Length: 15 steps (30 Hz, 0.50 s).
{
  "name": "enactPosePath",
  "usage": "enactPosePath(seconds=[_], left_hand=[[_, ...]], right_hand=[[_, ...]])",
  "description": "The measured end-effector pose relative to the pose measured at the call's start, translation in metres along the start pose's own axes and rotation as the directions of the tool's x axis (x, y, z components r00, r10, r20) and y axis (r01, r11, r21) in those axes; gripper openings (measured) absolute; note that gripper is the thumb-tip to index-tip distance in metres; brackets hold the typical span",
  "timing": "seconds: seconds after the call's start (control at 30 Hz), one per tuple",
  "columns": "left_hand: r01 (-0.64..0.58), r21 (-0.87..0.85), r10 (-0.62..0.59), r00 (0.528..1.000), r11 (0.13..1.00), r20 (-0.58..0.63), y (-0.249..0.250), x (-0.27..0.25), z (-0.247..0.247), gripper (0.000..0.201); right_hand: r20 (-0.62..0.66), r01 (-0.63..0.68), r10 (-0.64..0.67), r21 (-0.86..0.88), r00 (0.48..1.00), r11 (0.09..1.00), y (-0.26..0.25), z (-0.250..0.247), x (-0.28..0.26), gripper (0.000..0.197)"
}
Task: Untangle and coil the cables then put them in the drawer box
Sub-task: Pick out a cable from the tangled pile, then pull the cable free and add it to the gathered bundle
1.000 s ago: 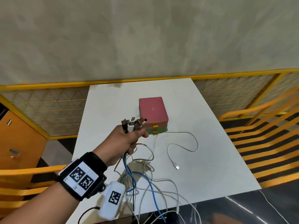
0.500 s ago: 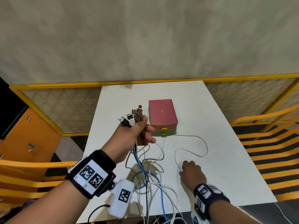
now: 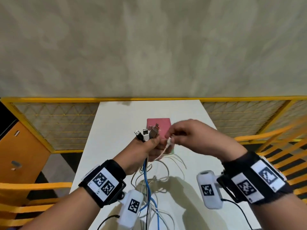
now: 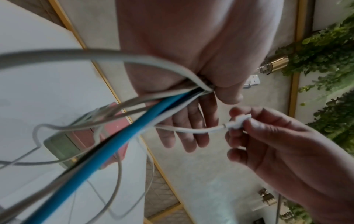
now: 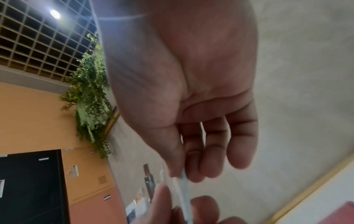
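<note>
My left hand (image 3: 146, 145) grips a bunch of cable ends (image 3: 147, 132) above the white table (image 3: 116, 123), plugs sticking up. Its thumb clamps the bunch while the other fingers (image 4: 191, 133) lie nearly straight. Blue (image 3: 147, 178), black and white cables hang from it to a tangle (image 3: 154, 196) on the table. My right hand (image 3: 186, 136) pinches the plug of a white cable (image 3: 169, 141) just right of the bunch; the plug (image 4: 237, 121) shows between thumb and forefinger. The pink drawer box (image 3: 159, 123) with a green lower drawer (image 4: 63, 147) stands behind both hands.
A yellow mesh fence (image 3: 54, 123) runs behind and beside the table. An orange cabinet (image 3: 18, 151) stands at the left. Yellow chair rails (image 3: 274, 146) are on the right and lower left. Cables trail over the table's near edge (image 3: 149, 219).
My right hand came into view, took the white cable's plug off the table and raised it beside the bunch in my left hand. The camera view shifted.
</note>
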<state>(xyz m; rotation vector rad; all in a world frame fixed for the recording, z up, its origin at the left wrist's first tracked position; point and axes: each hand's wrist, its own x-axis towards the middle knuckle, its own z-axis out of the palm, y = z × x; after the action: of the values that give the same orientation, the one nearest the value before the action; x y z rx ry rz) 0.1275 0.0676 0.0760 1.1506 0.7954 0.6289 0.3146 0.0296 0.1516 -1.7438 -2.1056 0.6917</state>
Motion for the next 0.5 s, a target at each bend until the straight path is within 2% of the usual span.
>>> enactPosePath(seconds=[0.07, 0.17, 0.27, 0.4, 0.47, 0.5], left_hand=[[0.012, -0.04, -0.009, 0.998, 0.999, 0.058, 0.004, -0.001, 0.007, 0.044], [0.051, -0.064, -0.04, 0.986, 0.997, 0.16, 0.007, 0.0, 0.011, 0.058], [0.074, -0.092, -0.052, 0.974, 0.993, 0.22, 0.007, -0.001, 0.011, 0.05], [0.048, -0.13, -0.034, 0.994, 0.99, 0.109, 0.007, 0.0, 0.017, 0.033], [0.03, -0.184, -0.023, 0.999, 0.983, 0.038, 0.01, 0.002, 0.015, 0.034], [0.017, -0.223, -0.017, 1.0, 0.975, 0.002, 0.011, 0.003, 0.013, 0.035]], right_hand=[[-0.087, 0.0, 0.003, 0.03, 0.996, 1.0, -0.009, -0.004, 0.009, 0.012], [-0.104, -0.01, 0.023, 0.122, 0.994, 0.992, -0.016, 0.0, 0.018, 0.012], [-0.13, -0.031, 0.062, 0.226, 0.99, 0.974, -0.018, 0.009, 0.023, 0.014], [-0.268, -0.05, 0.16, 0.374, 0.95, 0.926, -0.012, 0.027, 0.024, 0.013], [-0.402, -0.032, 0.252, 0.481, 0.88, 0.876, -0.005, 0.034, 0.017, 0.007], [-0.427, -0.044, 0.328, 0.553, 0.843, 0.832, 0.001, 0.039, 0.011, 0.012]])
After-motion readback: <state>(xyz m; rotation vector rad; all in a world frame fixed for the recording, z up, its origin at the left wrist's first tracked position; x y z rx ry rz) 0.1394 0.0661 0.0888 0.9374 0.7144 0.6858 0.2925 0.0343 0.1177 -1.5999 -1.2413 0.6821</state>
